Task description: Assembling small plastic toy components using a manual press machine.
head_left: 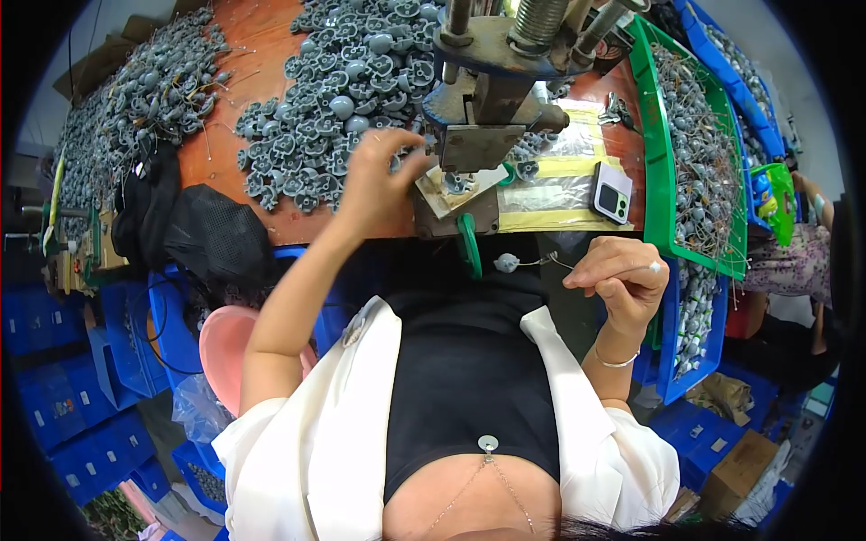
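Note:
My left hand [374, 176] reaches up beside the press [487, 108], at the edge of a heap of grey plastic shells [343, 104]. Its thumb and forefinger are curved with a gap between them, and grey shells show through the gap. Under the press head a small grey part [458, 183] sits on the pale metal fixture [439, 198]. In front of my chest, my right hand [627, 275] pinches a thin wire [561, 261]. From the wire's far end, pointing left, hangs a grey ball-shaped piece [507, 262]. A green ring [469, 245] stands at the front of the fixture's base.
A pile of wired grey pieces [153, 99] covers the table's left side. To the right are a phone [612, 193] on yellow-taped plastic and a green tray [663, 180] full of wired pieces. A pink basin [225, 347] and blue bins [690, 361] stand below. Another person sits at far right.

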Tool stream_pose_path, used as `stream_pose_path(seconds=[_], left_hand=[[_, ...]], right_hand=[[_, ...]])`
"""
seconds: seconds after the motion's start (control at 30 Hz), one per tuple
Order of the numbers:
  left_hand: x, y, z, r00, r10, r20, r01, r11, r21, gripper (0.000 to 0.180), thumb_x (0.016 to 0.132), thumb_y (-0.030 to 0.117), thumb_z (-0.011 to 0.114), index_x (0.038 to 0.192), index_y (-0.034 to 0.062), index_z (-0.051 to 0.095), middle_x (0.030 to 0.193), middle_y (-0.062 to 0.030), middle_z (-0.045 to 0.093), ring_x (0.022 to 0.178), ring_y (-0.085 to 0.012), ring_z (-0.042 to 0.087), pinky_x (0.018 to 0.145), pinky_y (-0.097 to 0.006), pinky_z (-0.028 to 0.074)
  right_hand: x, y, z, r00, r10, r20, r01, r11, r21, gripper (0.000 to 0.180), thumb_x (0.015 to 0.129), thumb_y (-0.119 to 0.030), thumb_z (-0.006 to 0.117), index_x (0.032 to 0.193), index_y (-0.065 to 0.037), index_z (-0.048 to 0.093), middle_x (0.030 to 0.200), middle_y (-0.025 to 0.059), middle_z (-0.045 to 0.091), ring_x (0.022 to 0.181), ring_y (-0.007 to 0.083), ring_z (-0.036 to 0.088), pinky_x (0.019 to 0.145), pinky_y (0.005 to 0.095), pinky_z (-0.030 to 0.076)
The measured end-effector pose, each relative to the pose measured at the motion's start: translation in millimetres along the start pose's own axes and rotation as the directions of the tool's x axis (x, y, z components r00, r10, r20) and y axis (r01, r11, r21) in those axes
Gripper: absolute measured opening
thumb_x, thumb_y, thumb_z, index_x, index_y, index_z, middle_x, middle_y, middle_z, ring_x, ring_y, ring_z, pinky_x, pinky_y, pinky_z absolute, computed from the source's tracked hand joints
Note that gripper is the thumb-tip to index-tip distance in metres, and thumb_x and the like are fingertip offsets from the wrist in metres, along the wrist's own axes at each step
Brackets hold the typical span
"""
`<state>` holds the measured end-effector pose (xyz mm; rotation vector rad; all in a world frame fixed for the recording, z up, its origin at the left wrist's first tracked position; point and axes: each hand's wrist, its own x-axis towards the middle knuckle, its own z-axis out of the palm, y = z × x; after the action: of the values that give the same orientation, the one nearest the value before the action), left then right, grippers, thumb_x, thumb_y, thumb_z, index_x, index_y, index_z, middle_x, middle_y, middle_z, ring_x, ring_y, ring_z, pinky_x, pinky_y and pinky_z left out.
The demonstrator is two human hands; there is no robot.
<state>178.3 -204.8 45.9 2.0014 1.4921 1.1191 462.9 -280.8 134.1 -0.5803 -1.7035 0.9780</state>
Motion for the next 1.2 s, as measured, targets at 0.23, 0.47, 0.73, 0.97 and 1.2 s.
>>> stream_pose_path(seconds=[0.23, 0.47, 0.73, 0.97, 1.2], left_hand=[[48.2, -47.9, -1.9, 0.931, 0.219, 0.291, -0.358, 0.699, 0.619, 0.022, 0.069, 0.001, 0.059, 0.086, 0.0113, 0.069, 0.086, -0.0025, 0.066, 0.09, -0.0217, 0.055, 0.077, -0.034, 0.039], [51.0, -47.6, -2.4, 0.894, 0.357, 0.27, -0.447, 0.678, 0.584, 0.015, 0.069, 0.004, 0.063, 0.082, 0.0092, 0.068, 0.084, -0.0043, 0.063, 0.087, -0.023, 0.055, 0.076, -0.035, 0.041], [8.1, -26.9, -11.4, 0.961, -0.222, -0.162, 0.137, 0.898, -0.417, 0.016, 0.078, 0.003, 0.07, 0.092, 0.0017, 0.063, 0.084, -0.0007, 0.059, 0.067, -0.0078, 0.056, 0.061, -0.022, 0.045], [-48.0, 12.0, 7.3, 0.811, -0.44, 0.385, 0.469, 0.096, -0.878, 0.022, 0.084, 0.004, 0.063, 0.105, 0.0004, 0.056, 0.1, -0.0089, 0.062, 0.086, -0.017, 0.064, 0.079, -0.028, 0.054], [-51.1, 21.4, 8.5, 0.862, -0.393, 0.32, 0.427, 0.224, -0.876, 0.02, 0.085, 0.004, 0.063, 0.103, -0.0001, 0.058, 0.093, -0.0075, 0.064, 0.085, -0.015, 0.065, 0.074, -0.025, 0.053]], right_hand=[[-1.3, 6.2, 14.0, 0.998, 0.033, -0.055, -0.035, 0.999, -0.024, 0.028, 0.08, -0.013, 0.067, 0.057, -0.001, 0.057, 0.06, 0.0119, 0.064, 0.05, 0.0146, 0.053, 0.046, 0.0238, 0.036], [-5.2, 3.8, 16.7, 0.969, 0.242, -0.048, -0.247, 0.95, -0.193, 0.01, 0.077, 0.004, 0.06, 0.082, 0.005, 0.068, 0.066, 0.01, 0.063, 0.053, 0.0127, 0.055, 0.05, 0.0214, 0.04], [-8.1, 55.2, 57.8, 0.881, 0.465, -0.08, -0.472, 0.867, -0.161, 0.007, 0.082, 0.0, 0.061, 0.083, 0.002, 0.067, 0.065, 0.0045, 0.061, 0.055, 0.0094, 0.056, 0.049, 0.0195, 0.04], [6.6, 77.7, 87.8, 0.959, 0.22, -0.177, -0.274, 0.877, -0.395, 0.02, 0.078, -0.005, 0.066, 0.064, 0.004, 0.056, 0.055, 0.0083, 0.051, 0.046, 0.0129, 0.044, 0.044, 0.0271, 0.032], [6.5, 76.7, 90.2, 0.964, 0.185, -0.19, -0.256, 0.838, -0.482, 0.015, 0.077, -0.004, 0.064, 0.065, 0.002, 0.058, 0.058, 0.0095, 0.054, 0.046, 0.0177, 0.049, 0.044, 0.0291, 0.034]])
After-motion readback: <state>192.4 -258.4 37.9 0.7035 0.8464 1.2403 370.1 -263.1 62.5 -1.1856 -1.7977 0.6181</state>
